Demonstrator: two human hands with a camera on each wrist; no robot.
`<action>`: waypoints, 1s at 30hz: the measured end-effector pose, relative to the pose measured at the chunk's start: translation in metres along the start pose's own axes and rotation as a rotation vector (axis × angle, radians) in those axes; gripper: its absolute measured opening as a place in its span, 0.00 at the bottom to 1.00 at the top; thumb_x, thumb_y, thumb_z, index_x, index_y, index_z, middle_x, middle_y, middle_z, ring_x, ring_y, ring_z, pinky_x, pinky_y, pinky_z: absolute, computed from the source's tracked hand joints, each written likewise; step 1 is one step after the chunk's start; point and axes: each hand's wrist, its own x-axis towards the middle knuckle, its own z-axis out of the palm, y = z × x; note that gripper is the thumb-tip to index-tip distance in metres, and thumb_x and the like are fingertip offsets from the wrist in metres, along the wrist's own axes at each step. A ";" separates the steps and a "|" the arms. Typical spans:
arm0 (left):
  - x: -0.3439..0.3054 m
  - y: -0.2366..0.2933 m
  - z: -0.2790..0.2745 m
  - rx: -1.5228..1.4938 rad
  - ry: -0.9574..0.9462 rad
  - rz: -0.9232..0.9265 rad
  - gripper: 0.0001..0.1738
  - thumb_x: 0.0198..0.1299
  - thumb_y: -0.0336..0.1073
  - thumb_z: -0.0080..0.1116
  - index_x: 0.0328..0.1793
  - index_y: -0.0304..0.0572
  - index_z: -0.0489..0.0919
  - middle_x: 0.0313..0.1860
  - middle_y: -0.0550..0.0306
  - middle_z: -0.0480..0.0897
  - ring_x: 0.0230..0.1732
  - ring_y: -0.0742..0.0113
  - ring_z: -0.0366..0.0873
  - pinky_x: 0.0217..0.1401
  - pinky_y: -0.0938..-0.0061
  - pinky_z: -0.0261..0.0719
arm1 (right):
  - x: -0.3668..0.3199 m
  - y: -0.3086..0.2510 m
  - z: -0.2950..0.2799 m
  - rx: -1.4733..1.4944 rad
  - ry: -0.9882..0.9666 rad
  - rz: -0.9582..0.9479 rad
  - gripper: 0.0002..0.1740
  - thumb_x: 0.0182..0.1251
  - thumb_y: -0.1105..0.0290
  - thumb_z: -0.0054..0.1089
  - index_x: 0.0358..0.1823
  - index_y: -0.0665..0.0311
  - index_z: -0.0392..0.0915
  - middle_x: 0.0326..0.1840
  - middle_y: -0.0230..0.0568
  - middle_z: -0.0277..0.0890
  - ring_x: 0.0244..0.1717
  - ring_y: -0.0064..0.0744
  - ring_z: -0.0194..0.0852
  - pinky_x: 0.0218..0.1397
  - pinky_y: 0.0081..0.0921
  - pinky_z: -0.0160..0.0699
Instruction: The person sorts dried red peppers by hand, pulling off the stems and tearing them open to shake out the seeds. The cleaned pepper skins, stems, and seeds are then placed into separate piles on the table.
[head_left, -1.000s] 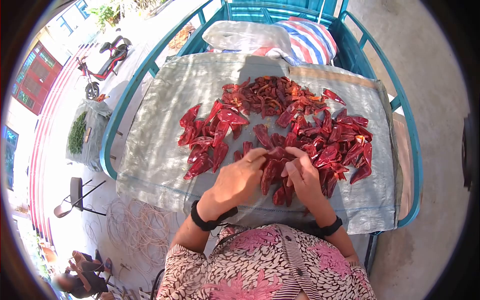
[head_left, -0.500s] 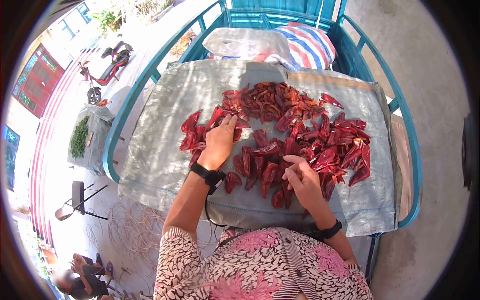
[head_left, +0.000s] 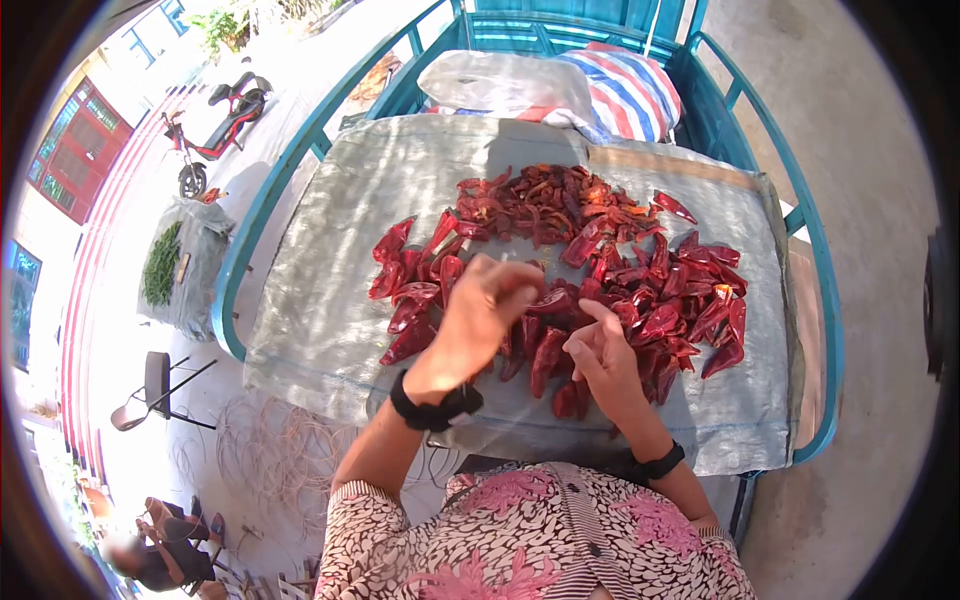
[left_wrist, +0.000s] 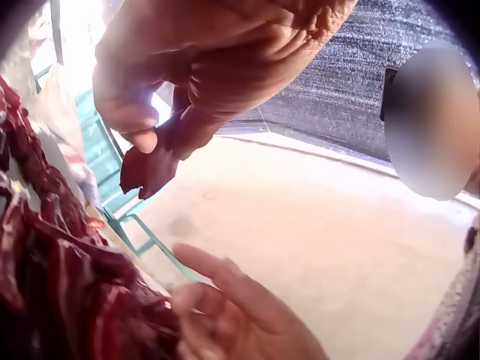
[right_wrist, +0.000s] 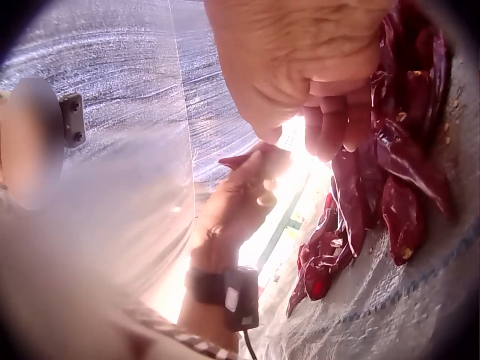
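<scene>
My left hand (head_left: 468, 325) is raised over the near peppers, pinching a dark red dried pepper (left_wrist: 154, 166) between thumb and fingers. That pepper's pointed end (right_wrist: 234, 160) also shows in the right wrist view. Beside it, my right hand (head_left: 610, 368) hovers at the near edge of the right-hand pepper heap (head_left: 660, 320), its fingers loosely bent and nothing visible in them. A smaller group of whole peppers (head_left: 408, 310) lies to the left. Darker, shrivelled pieces (head_left: 545, 205) are piled at the back. Part of the near row is hidden behind my left hand.
A grey woven sheet (head_left: 320, 260) lies under the peppers, inside a blue-green metal rail (head_left: 262, 205). Behind are a clear bag (head_left: 500, 82) and a striped bag (head_left: 635, 95). At the left are a scooter (head_left: 215, 130), a folding chair (head_left: 157, 385) and a seated person (head_left: 170, 550).
From above the two central peppers, my left hand reached into the left group, then came back right and nearer me, a pepper now in its fingers. My right hand has hardly moved.
</scene>
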 end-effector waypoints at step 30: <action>-0.042 -0.016 0.022 0.536 0.067 -0.222 0.17 0.59 0.35 0.66 0.55 0.43 0.84 0.49 0.48 0.83 0.56 0.45 0.79 0.59 0.56 0.79 | 0.000 -0.107 -0.063 -0.512 -0.194 -0.428 0.13 0.70 0.73 0.64 0.54 0.61 0.82 0.36 0.40 0.82 0.34 0.33 0.82 0.39 0.29 0.80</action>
